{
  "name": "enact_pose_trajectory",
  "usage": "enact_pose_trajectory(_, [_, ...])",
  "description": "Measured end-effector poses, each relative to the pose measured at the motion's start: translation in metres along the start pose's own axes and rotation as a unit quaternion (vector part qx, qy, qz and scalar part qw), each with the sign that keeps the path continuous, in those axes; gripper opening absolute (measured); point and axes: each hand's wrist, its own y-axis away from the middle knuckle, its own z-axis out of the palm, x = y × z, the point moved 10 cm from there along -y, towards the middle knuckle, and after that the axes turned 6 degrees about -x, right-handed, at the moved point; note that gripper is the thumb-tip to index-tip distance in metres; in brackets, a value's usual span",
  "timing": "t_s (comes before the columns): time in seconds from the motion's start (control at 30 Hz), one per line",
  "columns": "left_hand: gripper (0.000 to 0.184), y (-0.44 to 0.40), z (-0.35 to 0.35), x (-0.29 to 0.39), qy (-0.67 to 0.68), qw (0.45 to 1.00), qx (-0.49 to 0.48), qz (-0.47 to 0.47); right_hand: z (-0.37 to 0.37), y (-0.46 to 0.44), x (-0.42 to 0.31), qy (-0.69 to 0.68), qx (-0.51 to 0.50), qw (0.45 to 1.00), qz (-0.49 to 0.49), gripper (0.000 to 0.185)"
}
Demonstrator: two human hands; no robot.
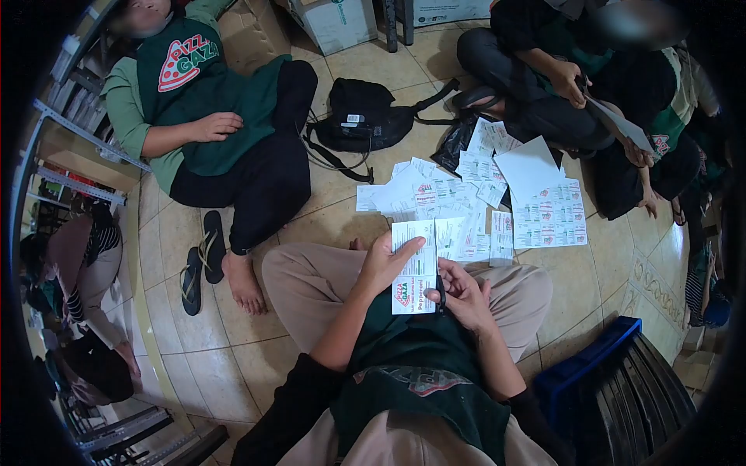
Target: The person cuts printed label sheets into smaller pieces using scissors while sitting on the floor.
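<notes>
My left hand is closed on a printed label sheet, its thumb pressed on the front. The sheet bears a red and green pizza logo and the word Pepperoni, and is held above my lap. At the sheet's right edge, my right hand has its fingers round the black handles of scissors. The blades are mostly hidden, pointing away from me along the sheet's edge. Beyond my knees, many printed label sheets lie in a loose pile, with a larger uncut sheet at its right.
A black backpack lies on the tiled floor. Black flip-flops are beside a seated person at left. Another person at upper right holds paper. A dark slatted crate with a blue rim stands at my right; cardboard boxes stand behind.
</notes>
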Motion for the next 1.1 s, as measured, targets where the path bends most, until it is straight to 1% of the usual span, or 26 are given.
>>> enact_pose_trajectory(0.1, [0.022,-0.004,-0.001,-0.005,0.005,1.000,-0.006,-0.006,-0.004,0.000,0.003,0.005,0.001,1.000,0.014,0.057])
enact_pose_trajectory(0.27, [0.023,-0.008,0.002,-0.021,0.006,0.998,-0.032,-0.061,-0.007,-0.001,0.003,0.000,0.004,1.000,0.009,0.056])
enact_pose_trajectory(0.43, [0.025,-0.015,0.004,-0.033,0.007,0.997,-0.041,-0.072,-0.017,-0.005,0.014,-0.019,0.008,1.000,0.005,0.056])
enact_pose_trajectory(0.6, [0.025,-0.025,0.007,-0.045,0.019,0.996,-0.050,-0.067,-0.031,-0.011,0.029,-0.021,0.041,0.999,0.025,0.053])
enact_pose_trajectory(0.67, [0.026,-0.029,0.007,-0.052,0.009,0.996,-0.045,-0.083,-0.036,-0.013,0.032,-0.013,0.059,0.998,0.029,0.051])
enact_pose_trajectory(0.7, [0.026,-0.032,0.006,-0.056,0.009,0.995,-0.046,-0.084,-0.041,-0.014,0.033,-0.005,0.076,0.997,0.033,0.049])
enact_pose_trajectory(0.8, [0.026,-0.040,0.002,-0.079,-0.001,0.993,-0.042,-0.113,-0.053,-0.019,0.042,0.013,0.086,0.995,0.040,0.046])
enact_pose_trajectory(0.87, [0.027,-0.045,-0.008,-0.103,-0.047,0.990,-0.032,-0.131,-0.055,-0.022,0.042,0.022,0.088,0.995,0.049,0.050])
enact_pose_trajectory(0.9, [0.027,-0.046,-0.009,-0.108,-0.048,0.989,-0.036,-0.132,-0.055,-0.023,0.042,0.032,0.090,0.994,0.057,0.053])
enact_pose_trajectory(0.93, [0.028,-0.046,-0.014,-0.111,-0.051,0.990,-0.011,-0.132,-0.056,-0.022,0.041,0.032,0.095,0.993,0.055,0.053])
enact_pose_trajectory(0.97, [0.029,-0.048,-0.018,-0.114,-0.055,0.990,0.011,-0.131,-0.061,-0.020,0.038,0.018,0.128,0.991,0.039,0.050])
enact_pose_trajectory(1.0, [0.029,-0.050,-0.016,-0.120,-0.054,0.990,0.000,-0.128,-0.068,-0.016,0.033,0.006,0.161,0.987,0.021,0.047])
enact_pose_trajectory(1.03, [0.032,-0.052,-0.024,-0.123,-0.051,0.993,0.034,-0.104,-0.071,-0.015,0.030,0.010,0.172,0.985,0.015,0.047])
enact_pose_trajectory(1.07, [0.035,-0.055,-0.032,-0.126,-0.047,0.994,0.067,-0.078,-0.078,-0.013,0.026,-0.023,0.196,0.980,-0.014,0.041])
enact_pose_trajectory(1.1, [0.043,-0.060,-0.035,-0.125,-0.073,0.994,0.073,-0.046,-0.087,-0.009,0.021,-0.055,0.220,0.973,-0.044,0.037])
